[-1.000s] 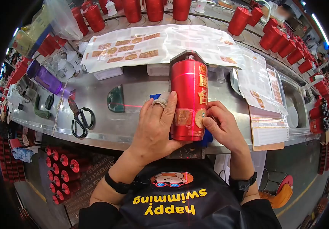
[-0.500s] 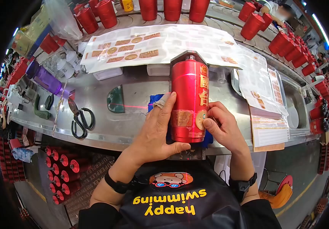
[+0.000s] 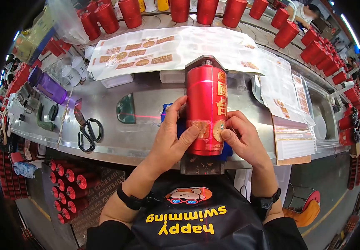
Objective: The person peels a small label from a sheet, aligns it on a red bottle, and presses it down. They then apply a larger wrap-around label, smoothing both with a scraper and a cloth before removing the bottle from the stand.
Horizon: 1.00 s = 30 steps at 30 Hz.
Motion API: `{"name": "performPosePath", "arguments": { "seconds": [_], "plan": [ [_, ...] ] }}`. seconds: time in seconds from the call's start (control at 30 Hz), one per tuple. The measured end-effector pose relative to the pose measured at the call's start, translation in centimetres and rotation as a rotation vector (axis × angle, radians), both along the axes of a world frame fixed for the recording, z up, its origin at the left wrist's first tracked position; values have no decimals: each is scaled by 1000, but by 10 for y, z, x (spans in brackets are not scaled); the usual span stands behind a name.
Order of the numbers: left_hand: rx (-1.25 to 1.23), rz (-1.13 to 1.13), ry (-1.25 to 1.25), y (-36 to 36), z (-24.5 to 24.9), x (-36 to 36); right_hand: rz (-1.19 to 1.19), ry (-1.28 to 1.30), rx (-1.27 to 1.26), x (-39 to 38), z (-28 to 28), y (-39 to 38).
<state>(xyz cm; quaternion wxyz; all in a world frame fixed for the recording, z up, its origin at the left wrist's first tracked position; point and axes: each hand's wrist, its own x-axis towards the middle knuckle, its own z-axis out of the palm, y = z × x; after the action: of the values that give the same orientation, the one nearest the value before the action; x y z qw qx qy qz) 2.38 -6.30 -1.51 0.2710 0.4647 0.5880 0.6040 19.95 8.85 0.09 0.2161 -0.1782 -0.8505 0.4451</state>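
A shiny red bottle (image 3: pixel 203 100) with gold characters lies in a dark holder (image 3: pixel 202 166), its neck pointing away from me. My left hand (image 3: pixel 172 135) is on the bottle's left side, with the thumb pressed on a gold label near its base. On the other side, my right hand (image 3: pixel 245 137) grips the lower edge, thumb and curled fingers beside a round gold label. Blue cloth (image 3: pixel 226 152) shows under the bottle. Beyond it lie white sheets (image 3: pixel 180 46) of gold and red stickers.
Black-handled scissors (image 3: pixel 89 131), a green scraper (image 3: pixel 125 109) and a purple bottle (image 3: pixel 48 85) are on the metal table at left. Stickers on a board (image 3: pixel 294 141) lie at right. Red bottles (image 3: pixel 286 34) line the conveyor behind, where a person (image 3: pixel 303 12) sits.
My left thumb has moved up from below the bottle onto its label, and the cloth at my left fingers no longer shows. The bottle has turned slightly. Bottles on the conveyor have shifted right.
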Motion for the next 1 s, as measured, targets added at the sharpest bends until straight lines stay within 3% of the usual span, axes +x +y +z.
{"name": "performPosePath", "arguments": {
  "seconds": [1.0],
  "plan": [
    [8, 4, -108, 1, -10, -1, -9, 1, 11, -1, -2, 0]
  ]
}}
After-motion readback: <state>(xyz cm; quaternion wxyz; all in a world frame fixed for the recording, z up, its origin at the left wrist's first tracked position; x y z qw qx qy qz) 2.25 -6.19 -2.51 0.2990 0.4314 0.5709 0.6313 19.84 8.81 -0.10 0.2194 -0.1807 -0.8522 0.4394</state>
